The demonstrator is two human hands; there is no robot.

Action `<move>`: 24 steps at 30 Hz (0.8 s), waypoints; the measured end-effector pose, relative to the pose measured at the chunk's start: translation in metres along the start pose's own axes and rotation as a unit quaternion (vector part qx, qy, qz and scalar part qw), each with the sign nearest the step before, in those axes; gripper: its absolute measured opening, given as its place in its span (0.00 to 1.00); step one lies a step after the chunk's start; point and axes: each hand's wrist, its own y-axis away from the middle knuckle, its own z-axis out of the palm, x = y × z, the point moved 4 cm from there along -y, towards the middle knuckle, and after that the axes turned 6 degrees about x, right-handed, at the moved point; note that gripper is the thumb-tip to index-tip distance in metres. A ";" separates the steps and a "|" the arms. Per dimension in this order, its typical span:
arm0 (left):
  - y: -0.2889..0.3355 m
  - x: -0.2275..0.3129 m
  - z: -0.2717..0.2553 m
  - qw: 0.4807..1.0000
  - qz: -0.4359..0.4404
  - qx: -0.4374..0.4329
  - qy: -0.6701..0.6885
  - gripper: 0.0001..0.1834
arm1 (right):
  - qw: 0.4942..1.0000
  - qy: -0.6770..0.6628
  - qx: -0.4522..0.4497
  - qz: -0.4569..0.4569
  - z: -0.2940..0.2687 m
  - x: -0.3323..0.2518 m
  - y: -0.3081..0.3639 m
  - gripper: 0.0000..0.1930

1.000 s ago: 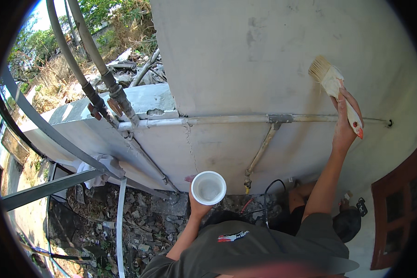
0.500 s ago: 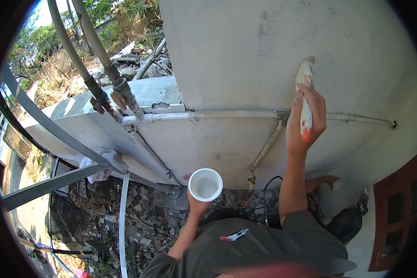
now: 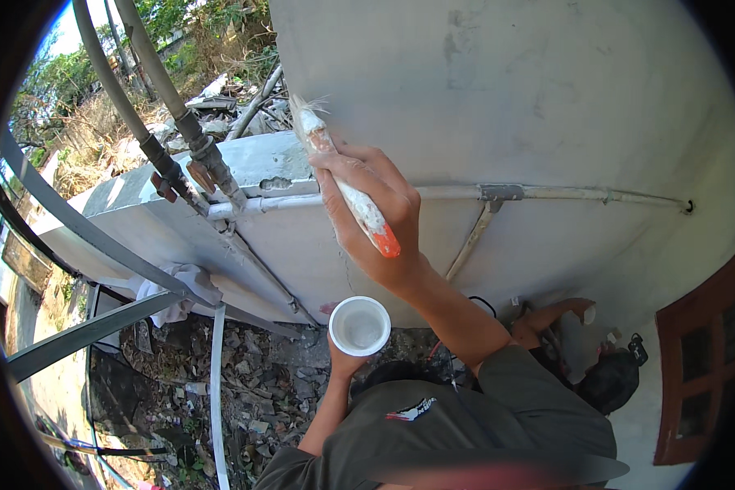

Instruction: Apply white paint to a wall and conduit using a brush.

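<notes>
A paint brush [image 3: 366, 211], its white handle caked with paint and tipped red-orange, is gripped in my right hand [image 3: 376, 196]. Its pale bristles point up and left, at the left edge of the upper wall [image 3: 498, 90]; whether they touch it I cannot tell. Lower down, my left hand [image 3: 345, 359] is closed around a white cup [image 3: 360, 326], held with its mouth facing up. Whitish material shows inside the cup. A horizontal pipe [image 3: 547, 193] runs along the wall behind my right hand.
On the left stand upright pipes with valves [image 3: 167, 184] and a grey metal frame [image 3: 98, 331]. Rubble [image 3: 253, 384] covers the ground below. At the right, another person [image 3: 608, 380] crouches near the wall, beside a brown wooden frame [image 3: 698, 367].
My right hand has swept the brush leftward across the wall, from right of the pipe joint to the wall's left edge. My left hand with the cup stays nearly still.
</notes>
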 end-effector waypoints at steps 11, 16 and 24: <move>0.005 -0.033 -0.016 0.998 -0.005 0.011 -0.056 0.52 | 0.999 -0.008 -0.041 0.018 -0.037 0.046 0.006 0.09; 0.006 -0.048 -0.017 0.998 -0.038 0.009 -0.039 0.55 | 0.998 0.043 -0.034 0.034 -0.093 0.054 0.000 0.08; -0.001 -0.026 0.010 0.999 -0.020 0.003 -0.026 0.54 | 0.989 0.129 0.013 0.075 -0.180 0.052 -0.016 0.08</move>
